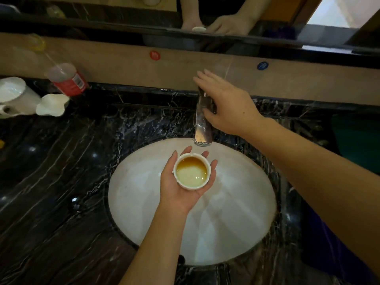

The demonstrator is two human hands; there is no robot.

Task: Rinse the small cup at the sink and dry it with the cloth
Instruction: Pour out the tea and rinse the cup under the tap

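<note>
Stage: the rinse is about to begin; no water shows at the spout, so nothing of the task looks done yet.
Left hand: palm up over the sink, fingers loosely cupped round the small cup, which sits upright in the palm.
Small cup: white, just below and in front of the tap spout, with amber-brown liquid or staining inside.
Right hand: laid over the top of the tap, fingers fairly straight, thumb tucked against its side; whether it is turning anything I cannot tell.
Left to do: start the water, rinse out the brown residue, empty the cup, then dry it.
Cloth: none that I can pick out with certainty; a dark green shape at the right edge of the desk is too dim to name.
Count: one small cup, one tap, one sink, two hands.
Other things: one white mug, one crumpled white piece and one red-labelled plastic bottle at the far left of the desk.
Wall markers: one red dot, one blue dot.
</note>
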